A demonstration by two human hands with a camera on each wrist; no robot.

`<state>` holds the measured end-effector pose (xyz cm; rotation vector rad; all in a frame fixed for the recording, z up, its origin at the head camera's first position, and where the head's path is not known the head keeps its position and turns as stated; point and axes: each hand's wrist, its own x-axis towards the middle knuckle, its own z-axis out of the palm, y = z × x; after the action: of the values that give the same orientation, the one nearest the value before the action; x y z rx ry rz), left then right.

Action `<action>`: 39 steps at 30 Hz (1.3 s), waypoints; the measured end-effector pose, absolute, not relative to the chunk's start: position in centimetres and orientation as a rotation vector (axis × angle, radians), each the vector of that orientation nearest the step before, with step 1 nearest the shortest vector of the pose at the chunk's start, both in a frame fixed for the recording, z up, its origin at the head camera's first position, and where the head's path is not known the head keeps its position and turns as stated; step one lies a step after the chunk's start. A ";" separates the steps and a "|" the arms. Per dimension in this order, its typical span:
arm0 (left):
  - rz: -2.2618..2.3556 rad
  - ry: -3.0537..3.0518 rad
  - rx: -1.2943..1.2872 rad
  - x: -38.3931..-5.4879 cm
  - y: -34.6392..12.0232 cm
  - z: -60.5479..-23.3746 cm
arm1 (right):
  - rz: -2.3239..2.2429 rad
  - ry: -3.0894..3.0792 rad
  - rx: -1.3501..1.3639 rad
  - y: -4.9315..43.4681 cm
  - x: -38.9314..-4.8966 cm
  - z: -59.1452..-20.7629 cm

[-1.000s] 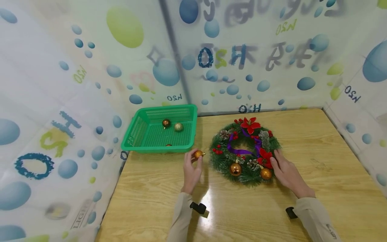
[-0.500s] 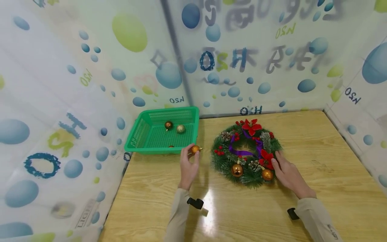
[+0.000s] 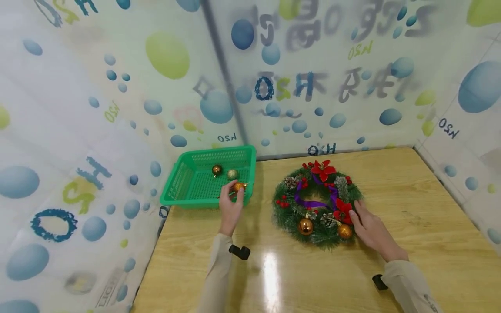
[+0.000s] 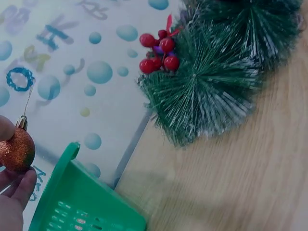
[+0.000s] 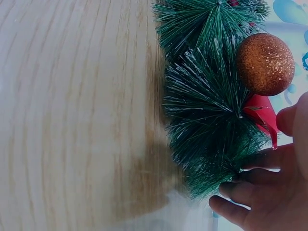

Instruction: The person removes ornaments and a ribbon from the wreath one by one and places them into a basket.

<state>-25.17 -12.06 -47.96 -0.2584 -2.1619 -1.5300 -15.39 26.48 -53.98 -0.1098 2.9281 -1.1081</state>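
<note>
Nearest the camera, two beige sleeves (image 3: 221, 265) extend forward, a black device (image 3: 239, 252) at each cuff. The right hand (image 3: 373, 232) rests against the right edge of the Christmas wreath (image 3: 287, 217), fingers extended and relaxed, thumb beside a red poinsettia (image 3: 343, 211). The wreath lies flat, a copper bauble (image 3: 305, 226) and a mounted glitter bauble (image 3: 345, 231) on its near side, purple ribbon (image 3: 313, 203) across its opening. To its left, the left hand (image 3: 231, 208) pinches an orange glitter ornament (image 3: 238, 187) between thumb and fingers at the near right corner of the green plastic basket (image 3: 195, 203); its height above the rim cannot be determined. The ornament's gold cap points right, toward the wreath side, its axis running roughly left to right. The basket's long axis also runs left to right; inside are a brown bauble (image 3: 217, 170), cap toward the near side, and a pale gold glitter bauble (image 3: 232, 174). The wood-grain table (image 3: 305, 278), marked by a bright reflection, extends back to wall sheeting (image 3: 332, 100) printed with blue and green spots and reversed lettering.
</note>
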 end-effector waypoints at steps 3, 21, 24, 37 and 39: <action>-1.517 -2.176 -0.223 -26.5 -12.9 -49.1 | -1.112 2.933 -0.111 26.4 -15.3 -54.1; -1.543 -2.263 -0.118 -31.5 -18.8 -48.1 | -1.129 2.951 -0.088 26.4 -14.8 -54.3; -1.540 -2.288 -0.087 -31.8 -19.2 -48.3 | -1.120 2.960 -0.087 26.4 -14.9 -54.4; -1.598 -2.332 0.020 -34.2 -21.5 -49.0 | -1.116 2.988 -0.098 26.2 -14.9 -54.4; -1.609 -2.353 0.025 -34.6 -21.9 -49.0 | -1.116 2.994 -0.103 26.2 -15.0 -54.4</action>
<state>-34.62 -21.88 -49.00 0.0253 -2.3530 -1.6090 -15.02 26.25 -54.36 -0.1026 2.9942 -1.1160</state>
